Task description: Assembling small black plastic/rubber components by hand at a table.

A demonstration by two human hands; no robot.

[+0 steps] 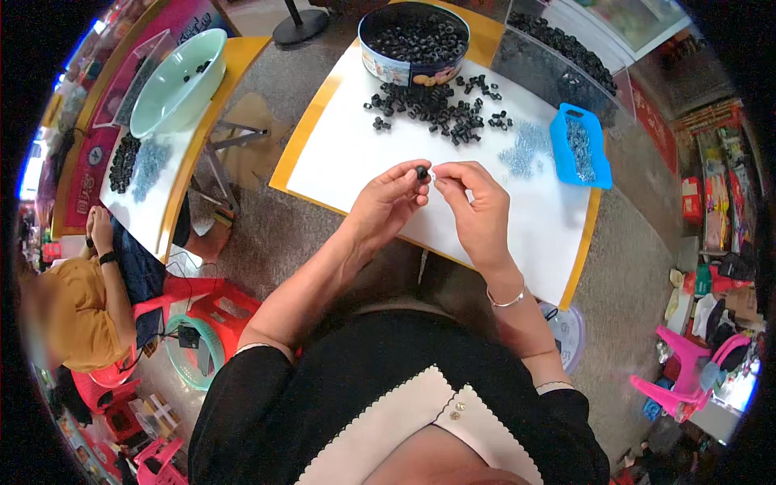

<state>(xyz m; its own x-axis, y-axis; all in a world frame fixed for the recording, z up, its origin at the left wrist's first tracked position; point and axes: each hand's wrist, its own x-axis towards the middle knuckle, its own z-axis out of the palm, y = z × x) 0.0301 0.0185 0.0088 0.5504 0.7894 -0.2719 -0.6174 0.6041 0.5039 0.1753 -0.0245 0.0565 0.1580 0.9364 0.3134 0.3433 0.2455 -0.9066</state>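
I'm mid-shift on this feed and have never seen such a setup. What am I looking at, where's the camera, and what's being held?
There is no machine here, just a person's bare hands. The single picture comes from a fisheye camera worn on that person's head, looking down, so edges bend near the rim; picture left is their left.

On the white-topped table are a round tin of small black pieces, a loose heap of black pieces, scattered silvery bits and a blue tray holding more bits.

The left hand holds one black piece. The right hand is close beside it; whether its fingertips pinch something is too small to tell.
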